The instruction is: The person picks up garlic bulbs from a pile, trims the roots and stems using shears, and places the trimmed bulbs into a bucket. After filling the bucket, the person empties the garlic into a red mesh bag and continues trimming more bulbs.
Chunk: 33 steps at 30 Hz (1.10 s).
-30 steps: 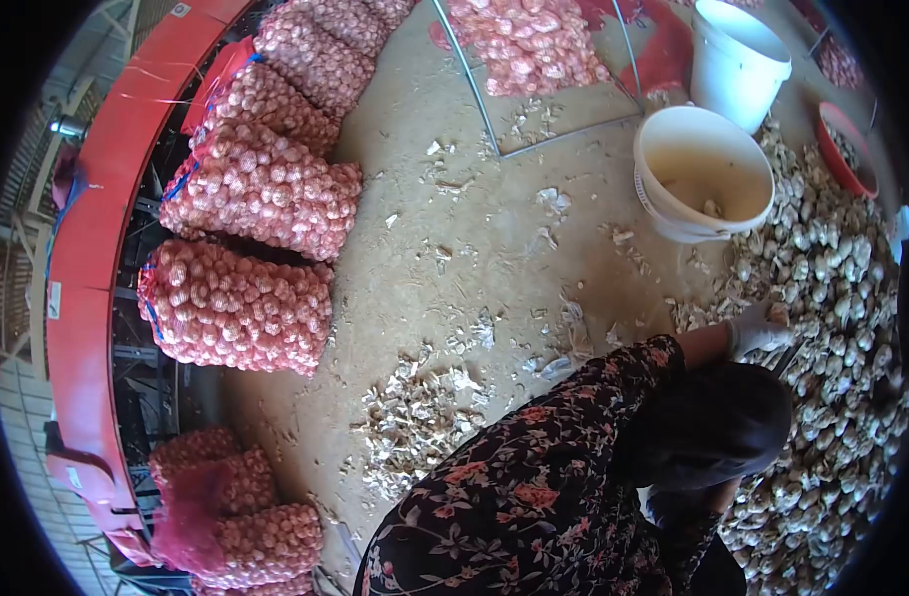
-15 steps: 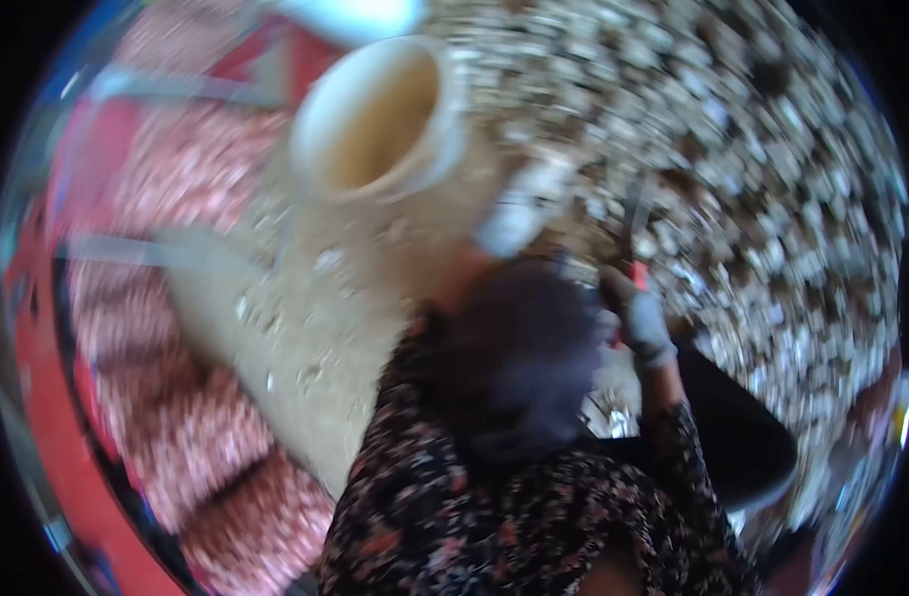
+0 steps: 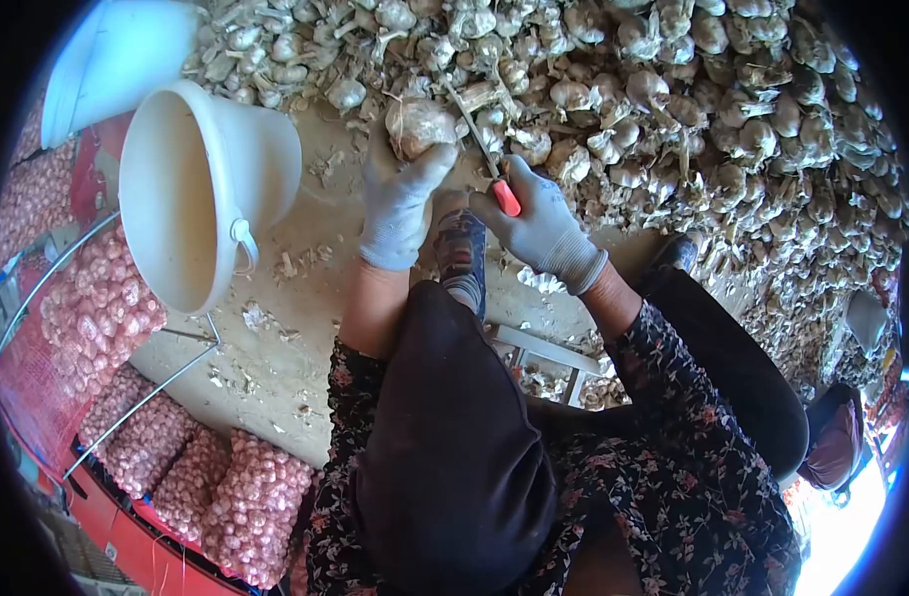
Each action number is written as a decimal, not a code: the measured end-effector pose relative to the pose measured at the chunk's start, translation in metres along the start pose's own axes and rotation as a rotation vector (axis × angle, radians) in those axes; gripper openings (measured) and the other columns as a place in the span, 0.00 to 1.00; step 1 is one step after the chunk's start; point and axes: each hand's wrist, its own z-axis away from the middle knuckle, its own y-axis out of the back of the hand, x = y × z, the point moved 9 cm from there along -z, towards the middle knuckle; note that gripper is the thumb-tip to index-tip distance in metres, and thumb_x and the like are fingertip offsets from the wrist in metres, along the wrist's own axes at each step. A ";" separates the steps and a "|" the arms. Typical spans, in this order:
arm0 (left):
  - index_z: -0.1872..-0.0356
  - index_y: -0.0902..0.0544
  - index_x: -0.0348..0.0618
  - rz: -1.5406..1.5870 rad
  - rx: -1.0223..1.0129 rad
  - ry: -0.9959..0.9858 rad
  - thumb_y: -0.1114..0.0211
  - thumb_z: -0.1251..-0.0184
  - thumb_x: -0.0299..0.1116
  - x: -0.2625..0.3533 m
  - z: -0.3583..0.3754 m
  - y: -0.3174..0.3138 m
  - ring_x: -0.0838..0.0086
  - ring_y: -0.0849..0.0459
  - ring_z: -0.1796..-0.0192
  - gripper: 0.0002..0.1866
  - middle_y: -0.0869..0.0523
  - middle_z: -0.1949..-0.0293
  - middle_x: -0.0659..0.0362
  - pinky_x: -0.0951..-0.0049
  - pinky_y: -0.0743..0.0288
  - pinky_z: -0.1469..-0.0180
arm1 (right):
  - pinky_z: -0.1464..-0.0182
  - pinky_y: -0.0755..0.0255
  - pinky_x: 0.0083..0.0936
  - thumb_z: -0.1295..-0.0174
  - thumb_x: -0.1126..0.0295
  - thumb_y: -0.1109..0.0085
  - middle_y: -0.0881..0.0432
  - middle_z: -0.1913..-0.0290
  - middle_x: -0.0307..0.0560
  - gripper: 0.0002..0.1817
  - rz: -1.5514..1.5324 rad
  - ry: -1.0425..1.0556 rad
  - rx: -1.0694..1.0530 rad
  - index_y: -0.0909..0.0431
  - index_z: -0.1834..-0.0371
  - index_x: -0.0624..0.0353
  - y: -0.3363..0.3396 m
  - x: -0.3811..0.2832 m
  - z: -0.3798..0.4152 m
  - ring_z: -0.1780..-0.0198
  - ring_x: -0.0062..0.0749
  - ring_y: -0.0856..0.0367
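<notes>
Wrapped in a light grey glove, my left hand (image 3: 400, 204) is closed around a large garlic bulb (image 3: 418, 126), which shows above the thumb. My gloved right hand (image 3: 546, 226) grips a knife (image 3: 506, 197) by its red handle. The narrow blade points up and to the left, its tip just right of the bulb in this view. Beyond both hands lies a big heap of dried garlic bulbs (image 3: 663, 129) with stalks. My shoe (image 3: 461, 243) rests on the floor below and between the hands.
A white bucket (image 3: 211, 109) lies tipped at the left, its mouth facing left. Another pale container (image 3: 127, 60) is behind it. Mesh sacks full of pinkish garlic (image 3: 256, 502) line the left side, near a metal frame (image 3: 137, 392). Skin scraps litter the floor (image 3: 266, 358).
The view has swung and sharpened, and the bucket now appears farther left. My left hand now shows plainly with a garlic bulb; the red-handled knife stays in my right hand.
</notes>
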 end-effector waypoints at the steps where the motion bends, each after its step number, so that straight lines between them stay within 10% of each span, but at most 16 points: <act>1: 0.47 0.29 0.39 -0.002 0.005 0.005 0.28 0.51 0.29 -0.001 -0.001 0.003 0.78 0.23 0.57 0.28 0.22 0.57 0.61 0.77 0.27 0.53 | 0.60 0.28 0.44 0.42 0.58 0.41 0.22 0.71 0.61 0.21 -0.066 -0.009 -0.015 0.33 0.59 0.66 -0.007 0.008 0.001 0.64 0.61 0.23; 3: 0.47 0.28 0.39 0.003 -0.023 0.032 0.28 0.51 0.30 0.002 -0.005 0.007 0.78 0.22 0.58 0.28 0.21 0.57 0.61 0.78 0.26 0.54 | 0.64 0.27 0.39 0.41 0.59 0.41 0.22 0.74 0.56 0.19 -0.131 -0.012 -0.029 0.31 0.62 0.66 -0.013 0.014 0.005 0.67 0.55 0.21; 6: 0.48 0.28 0.37 -0.369 0.026 -0.071 0.24 0.54 0.35 0.016 0.001 0.023 0.76 0.21 0.61 0.32 0.20 0.59 0.60 0.76 0.25 0.57 | 0.74 0.32 0.20 0.38 0.63 0.43 0.27 0.78 0.36 0.13 -0.691 -0.556 -0.059 0.27 0.69 0.63 -0.030 0.056 0.032 0.74 0.17 0.26; 11: 0.49 0.29 0.38 -1.232 -0.190 -0.167 0.19 0.65 0.41 0.032 0.022 -0.013 0.62 0.18 0.61 0.40 0.20 0.60 0.52 0.66 0.23 0.57 | 0.71 0.32 0.19 0.37 0.58 0.42 0.25 0.74 0.35 0.16 -0.683 -0.201 0.058 0.27 0.69 0.62 -0.006 0.014 -0.002 0.73 0.18 0.29; 15: 0.46 0.31 0.38 -1.038 -0.204 -0.312 0.18 0.67 0.40 0.023 0.024 -0.007 0.60 0.19 0.55 0.43 0.21 0.57 0.50 0.65 0.24 0.53 | 0.70 0.30 0.18 0.37 0.56 0.41 0.24 0.73 0.33 0.16 -0.952 -0.280 -0.083 0.24 0.66 0.60 -0.033 0.019 -0.026 0.73 0.15 0.28; 23: 0.46 0.32 0.37 -0.485 -0.108 0.004 0.22 0.62 0.26 -0.003 0.036 0.013 0.75 0.20 0.53 0.37 0.21 0.54 0.55 0.72 0.24 0.49 | 0.68 0.26 0.25 0.38 0.54 0.42 0.21 0.72 0.42 0.18 -1.100 -0.433 -0.102 0.24 0.63 0.60 -0.053 0.032 -0.015 0.70 0.24 0.22; 27: 0.45 0.33 0.38 -0.270 0.032 0.002 0.27 0.56 0.22 0.003 0.034 0.039 0.76 0.21 0.54 0.33 0.21 0.55 0.57 0.75 0.24 0.50 | 0.54 0.29 0.45 0.40 0.54 0.43 0.22 0.63 0.60 0.27 0.257 0.101 -0.118 0.35 0.48 0.65 -0.001 0.007 0.000 0.59 0.56 0.20; 33: 0.42 0.35 0.36 -0.310 -0.045 0.057 0.27 0.57 0.29 0.000 0.039 0.050 0.75 0.22 0.53 0.37 0.24 0.52 0.58 0.73 0.26 0.47 | 0.56 0.28 0.43 0.48 0.60 0.38 0.25 0.60 0.56 0.30 0.800 0.235 -0.193 0.36 0.44 0.63 0.007 -0.011 0.010 0.56 0.51 0.23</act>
